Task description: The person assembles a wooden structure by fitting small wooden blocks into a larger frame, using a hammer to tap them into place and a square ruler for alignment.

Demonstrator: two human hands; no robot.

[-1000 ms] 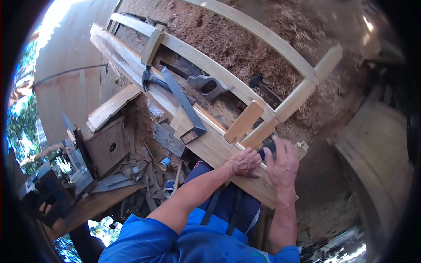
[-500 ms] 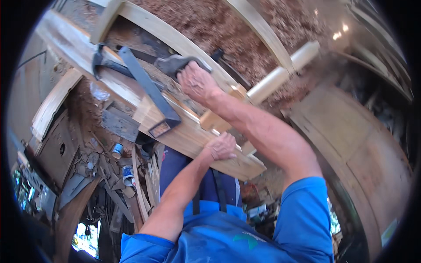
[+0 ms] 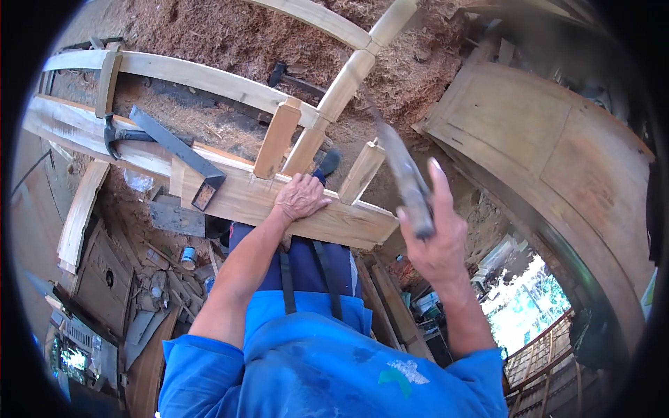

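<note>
While left hand (image 3: 301, 197) lies flat on beam (image 3: 244, 198), right hand (image 3: 435, 240) fingers clench blurred tool (image 3: 404, 177), perhaps saw.

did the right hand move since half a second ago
Yes. The right hand was on the saw lying on the wooden frame; now it is raised off the frame to the right, gripping the saw, blurred.

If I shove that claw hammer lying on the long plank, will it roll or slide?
The claw hammer probably slides rather than rolls: its head lies sideways on the flat plank. It is likely head-heavy, so it may pivot. The metal square beside its handle could block it.
</note>
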